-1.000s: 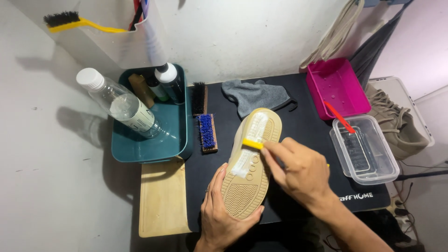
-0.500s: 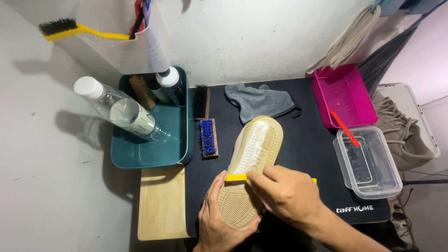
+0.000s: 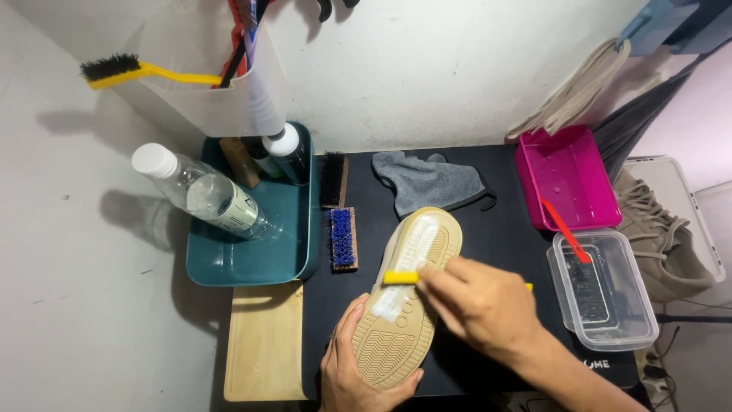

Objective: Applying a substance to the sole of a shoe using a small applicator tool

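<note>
A tan shoe (image 3: 412, 294) lies sole-up near the front edge of the black mat (image 3: 503, 221), its toe pointing toward the back and its heel toward the person. The left hand (image 3: 358, 374) is curled around the heel end from the left side, thumb along the sole's left rim and fingertips wrapping under the heel at the right, so the shoe sits directly in this hand's grasp. The right hand (image 3: 480, 305) comes in from the front right corner and rests closed over a yellow-handled brush (image 3: 400, 277), whose handle runs crosswise over the middle of the sole; one yellow end sticks out to the left of the fingers and a small bit of the other end shows just past the hand on the right. White foam covers the front half of the sole, just beyond the brush. At the back edge of the mat lies a grey cloth (image 3: 427, 179), and along the mat's left edge lie a blue-bristled brush (image 3: 342, 238) and a dark brush (image 3: 332, 179). Left of the mat stands a teal tray (image 3: 252, 263) holding a clear bottle (image 3: 202, 194). At the right edge are a pink tray (image 3: 568, 175) and a clear container (image 3: 606, 290).
</note>
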